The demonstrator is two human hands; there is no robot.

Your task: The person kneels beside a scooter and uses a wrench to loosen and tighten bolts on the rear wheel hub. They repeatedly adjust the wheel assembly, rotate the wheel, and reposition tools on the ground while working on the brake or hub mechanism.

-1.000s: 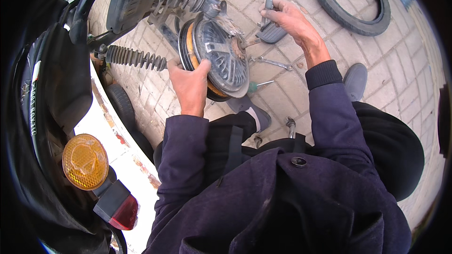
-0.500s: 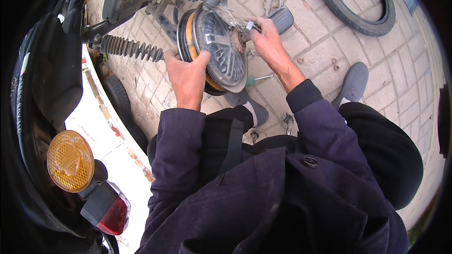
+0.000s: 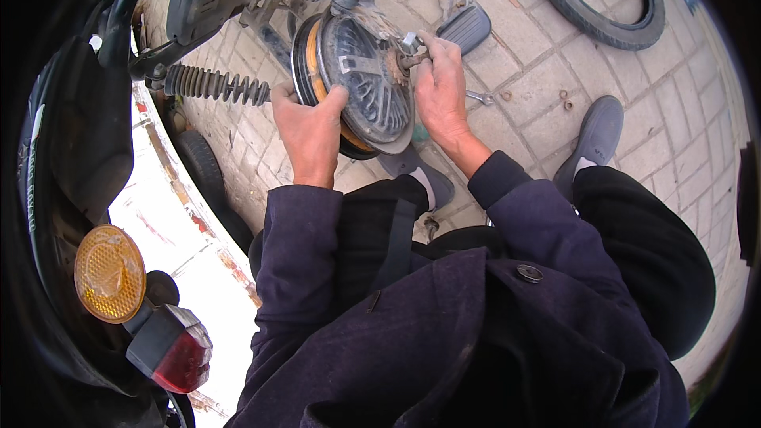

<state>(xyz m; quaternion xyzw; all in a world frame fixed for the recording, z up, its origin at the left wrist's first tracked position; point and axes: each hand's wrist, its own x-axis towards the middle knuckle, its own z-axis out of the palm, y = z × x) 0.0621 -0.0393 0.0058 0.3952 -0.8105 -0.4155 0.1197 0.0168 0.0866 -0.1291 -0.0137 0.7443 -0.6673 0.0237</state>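
Observation:
A round grey wheel hub [image 3: 366,83] with an orange rim band hangs at the rear of a scooter, below a ribbed black shock absorber [image 3: 216,85]. My left hand [image 3: 307,131] grips the hub's near left edge, thumb on its face. My right hand [image 3: 437,87] is closed around a small metal tool or nut at the hub's axle [image 3: 410,45], on its right side. What exactly the fingers hold is hidden.
A black tyre [image 3: 596,0] lies on the paved ground at the upper right. A flat pedal-like part [image 3: 465,25] and a small wrench [image 3: 480,97] lie beside the hub. The scooter's orange reflector [image 3: 108,273] and red tail lamp [image 3: 176,353] are at the lower left.
My right hand came back from the ground by the flat part to the hub's axle and closed there. My left hand stayed on the hub's edge.

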